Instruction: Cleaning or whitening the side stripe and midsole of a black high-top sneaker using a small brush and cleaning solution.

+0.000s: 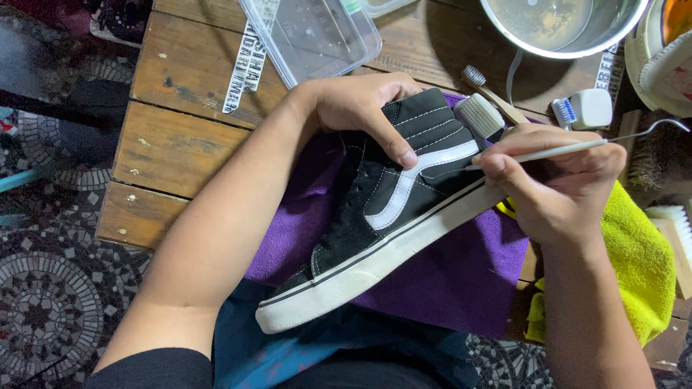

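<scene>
We are seeing a black high-top shoe [389, 216] lying on a purple cloth [461, 281] near us. Our left hand [360, 108] is clamping its upper, while our right hand [555, 180] is pinching a thin metal pick [577, 146] against its side. Farther off, a clear tray [310, 36] and metal bowl [569, 29] are sitting on the wooden table [180, 144].

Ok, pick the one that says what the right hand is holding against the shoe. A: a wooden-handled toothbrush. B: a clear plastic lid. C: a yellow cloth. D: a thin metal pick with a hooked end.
D: the right hand pinches a thin metal pick with its tip at the black high-top shoe, while the left hand steadies the upper.
</scene>
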